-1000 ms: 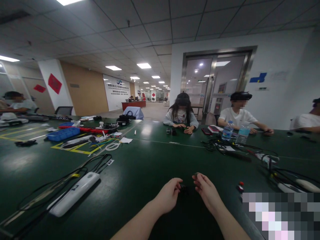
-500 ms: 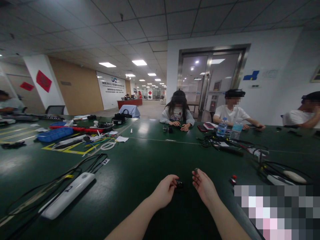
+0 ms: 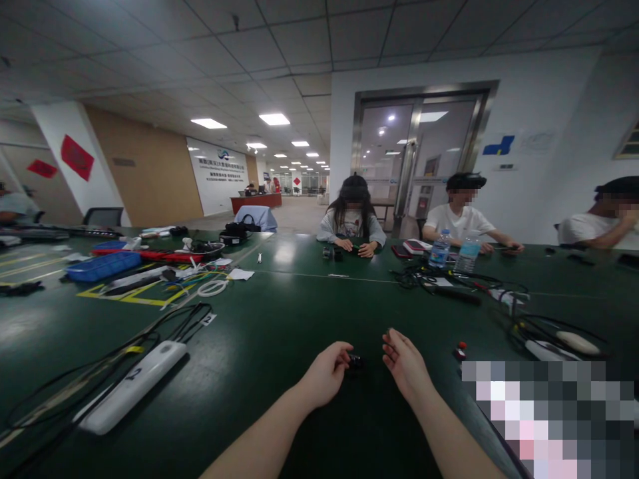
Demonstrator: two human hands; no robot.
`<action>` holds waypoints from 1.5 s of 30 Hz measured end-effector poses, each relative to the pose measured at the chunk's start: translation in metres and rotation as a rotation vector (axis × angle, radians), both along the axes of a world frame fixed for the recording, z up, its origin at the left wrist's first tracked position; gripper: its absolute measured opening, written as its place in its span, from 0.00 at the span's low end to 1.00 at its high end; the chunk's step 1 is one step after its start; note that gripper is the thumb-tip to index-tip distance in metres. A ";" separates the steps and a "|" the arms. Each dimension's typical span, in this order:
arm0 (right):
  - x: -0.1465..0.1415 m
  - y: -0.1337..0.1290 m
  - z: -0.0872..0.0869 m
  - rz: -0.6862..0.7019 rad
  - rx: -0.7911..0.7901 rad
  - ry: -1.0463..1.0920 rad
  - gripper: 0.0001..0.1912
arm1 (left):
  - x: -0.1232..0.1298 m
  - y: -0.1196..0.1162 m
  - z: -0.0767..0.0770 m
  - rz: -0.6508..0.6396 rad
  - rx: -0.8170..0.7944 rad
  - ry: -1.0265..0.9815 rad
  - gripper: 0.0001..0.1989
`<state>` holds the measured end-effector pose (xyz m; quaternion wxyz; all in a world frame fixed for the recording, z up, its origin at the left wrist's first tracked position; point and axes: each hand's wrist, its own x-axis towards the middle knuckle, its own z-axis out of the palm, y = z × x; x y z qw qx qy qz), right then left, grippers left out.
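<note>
The left hand (image 3: pixel 327 371) is right by a black piece (image 3: pixel 356 361) at the bench (image 3: pixel 269 319), the right hand (image 3: pixel 403 362) apart; from here I can't tell either grip's state.

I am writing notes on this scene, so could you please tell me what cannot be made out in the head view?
All in the head view:
Small dark object: partly covered by the left hand, too dark to identify.
Whether the right hand holds anything: too small and dim to tell.
Lower right: a pixelated block masks whatever lies there.
Wall sign: smaller lettering too small to read.
Person at far left: cut off by the picture's edge.
</note>
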<state>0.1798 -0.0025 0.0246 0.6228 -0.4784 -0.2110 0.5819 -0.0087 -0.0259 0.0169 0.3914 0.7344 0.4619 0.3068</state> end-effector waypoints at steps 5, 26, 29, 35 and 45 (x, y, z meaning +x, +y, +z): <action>-0.001 -0.003 0.005 0.010 -0.001 -0.009 0.10 | -0.001 -0.001 0.003 -0.003 -0.003 -0.007 0.19; -0.005 -0.005 0.001 0.155 0.193 -0.436 0.16 | -0.002 0.004 0.001 -0.007 0.015 -0.013 0.18; -0.008 -0.008 0.003 0.235 0.252 -0.561 0.15 | -0.001 0.003 0.003 0.009 -0.010 -0.038 0.15; -0.016 -0.012 0.004 0.489 0.339 -0.684 0.12 | 0.000 0.001 0.009 0.031 -0.031 -0.030 0.19; -0.019 -0.016 0.008 0.596 0.344 -0.720 0.11 | 0.001 0.002 0.010 -0.001 -0.009 -0.028 0.15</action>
